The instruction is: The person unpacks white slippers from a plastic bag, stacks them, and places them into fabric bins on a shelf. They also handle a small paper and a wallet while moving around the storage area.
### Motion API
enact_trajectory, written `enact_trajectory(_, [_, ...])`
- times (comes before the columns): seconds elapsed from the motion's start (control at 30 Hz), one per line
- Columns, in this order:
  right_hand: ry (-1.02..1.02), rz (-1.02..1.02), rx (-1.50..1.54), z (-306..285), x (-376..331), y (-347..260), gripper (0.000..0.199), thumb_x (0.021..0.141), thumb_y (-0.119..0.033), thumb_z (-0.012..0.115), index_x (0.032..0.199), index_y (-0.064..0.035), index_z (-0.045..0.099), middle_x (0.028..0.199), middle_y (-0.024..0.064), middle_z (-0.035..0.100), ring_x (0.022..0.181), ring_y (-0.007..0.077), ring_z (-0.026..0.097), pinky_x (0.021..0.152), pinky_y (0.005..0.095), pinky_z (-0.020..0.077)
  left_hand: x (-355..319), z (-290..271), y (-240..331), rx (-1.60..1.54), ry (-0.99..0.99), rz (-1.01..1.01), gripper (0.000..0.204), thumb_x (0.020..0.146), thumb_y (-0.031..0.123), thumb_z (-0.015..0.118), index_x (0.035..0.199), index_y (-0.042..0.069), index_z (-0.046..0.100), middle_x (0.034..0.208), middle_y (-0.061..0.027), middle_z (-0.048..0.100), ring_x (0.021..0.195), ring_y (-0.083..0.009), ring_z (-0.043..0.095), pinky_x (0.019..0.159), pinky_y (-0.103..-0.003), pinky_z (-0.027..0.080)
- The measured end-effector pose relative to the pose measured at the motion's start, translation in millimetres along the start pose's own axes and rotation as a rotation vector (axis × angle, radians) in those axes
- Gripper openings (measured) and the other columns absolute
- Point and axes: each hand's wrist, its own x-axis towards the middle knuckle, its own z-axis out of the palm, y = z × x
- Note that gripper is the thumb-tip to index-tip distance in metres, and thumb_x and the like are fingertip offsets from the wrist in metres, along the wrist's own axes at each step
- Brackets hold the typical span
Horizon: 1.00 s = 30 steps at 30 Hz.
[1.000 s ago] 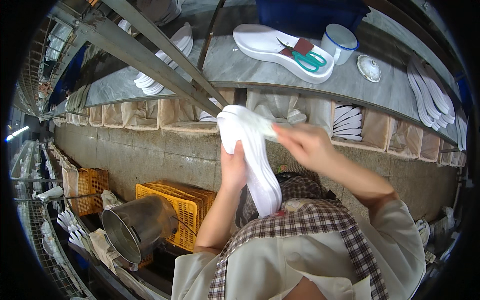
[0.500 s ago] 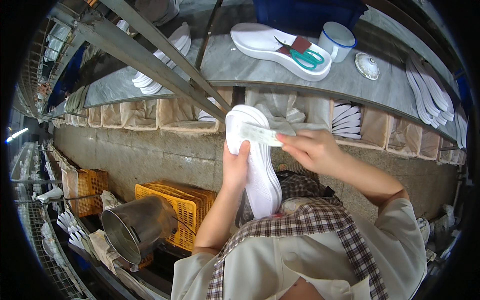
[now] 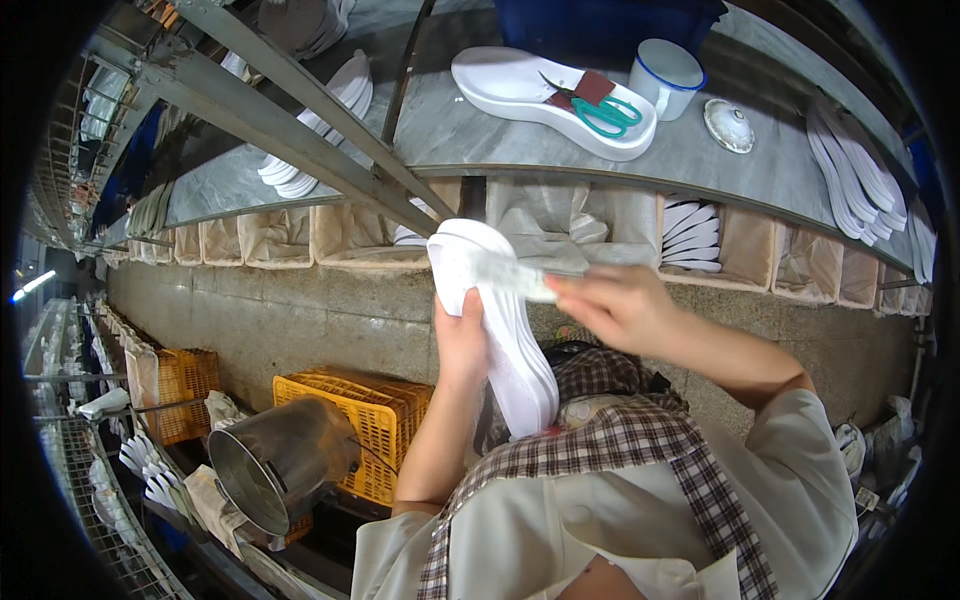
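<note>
Several white shoe soles point(image 3: 512, 350), stacked together, stand tilted in front of me with their lower end against my checked apron. My left hand point(image 3: 462, 340) is closed around the left side of the stack, thumb over the top sole. My right hand point(image 3: 615, 308) pinches one end of a flat, pale, brush-like tool point(image 3: 515, 278). That tool lies across the upper part of the top sole, blurred by motion, so whether it touches cannot be told.
On the grey bench lie a big white sole point(image 3: 500, 85), green-handled scissors point(image 3: 608, 117), a white mug point(image 3: 668, 80) and a lid point(image 3: 728, 126). Lined bins point(image 3: 345, 238) run below it. A slanted metal beam point(image 3: 290, 120) crosses at left, above a yellow crate point(image 3: 390, 410) and a metal bucket point(image 3: 280, 460).
The sole stack and my left hand have shifted slightly left and down. My right hand has moved a little left and down with the pale tool, which is more blurred.
</note>
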Motion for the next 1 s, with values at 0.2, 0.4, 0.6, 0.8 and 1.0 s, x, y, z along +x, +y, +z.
enact_trajectory(0.2, [0.192,0.229,-0.249,-10,50,17,0.024,0.085,-0.02,0.059,0.106,-0.0117,0.066,0.068,0.0085,0.062,0.055,0.0195,0.059,0.045,0.0298,0.0438,1,-4,1,0.007,-0.033,-0.078,0.044,0.095,0.024,0.047,0.13,0.003,0.032,0.12,-0.0093,0.051,0.104,-0.019,0.054,0.088,-0.032,0.046])
enact_trajectory(0.4, [0.046,0.063,-0.025,-3,-1,-14,0.029,0.079,-0.012,0.066,0.108,-0.0088,0.065,0.059,0.0064,0.054,0.049,0.0168,0.053,0.045,0.0286,0.042,8,-9,9,-0.059,-0.007,-0.039,0.041,0.095,0.024,0.046,0.129,0.005,0.033,0.119,-0.0092,0.051,0.104,-0.0192,0.054,0.086,-0.033,0.048])
enact_trajectory(0.6, [0.064,0.155,-0.175,10,0,-13,0.034,0.074,-0.009,0.07,0.108,-0.0081,0.064,0.059,0.0071,0.053,0.047,0.0194,0.051,0.044,0.0308,0.0411,6,2,6,-0.021,0.076,-0.054,0.039,0.095,0.014,0.044,0.13,0.004,0.03,0.121,-0.0118,0.049,0.107,-0.0226,0.053,0.09,-0.036,0.046])
enact_trajectory(0.8, [0.073,0.162,-0.247,7,2,-4,0.032,0.074,-0.009,0.069,0.105,-0.0086,0.065,0.059,0.0053,0.052,0.046,0.0183,0.051,0.042,0.0317,0.0384,2,10,9,-0.019,0.098,-0.04,0.04,0.094,0.012,0.044,0.131,0.003,0.03,0.121,-0.0126,0.049,0.108,-0.0227,0.053,0.091,-0.036,0.044])
enact_trajectory(1.0, [-0.031,0.1,-0.226,6,-8,-8,0.031,0.077,-0.01,0.067,0.108,-0.0068,0.064,0.059,0.0056,0.051,0.05,0.0158,0.053,0.043,0.0288,0.0412,7,1,5,0.007,0.072,0.012,0.037,0.095,0.013,0.043,0.128,0.002,0.032,0.12,-0.0116,0.05,0.107,-0.0205,0.053,0.089,-0.034,0.045])
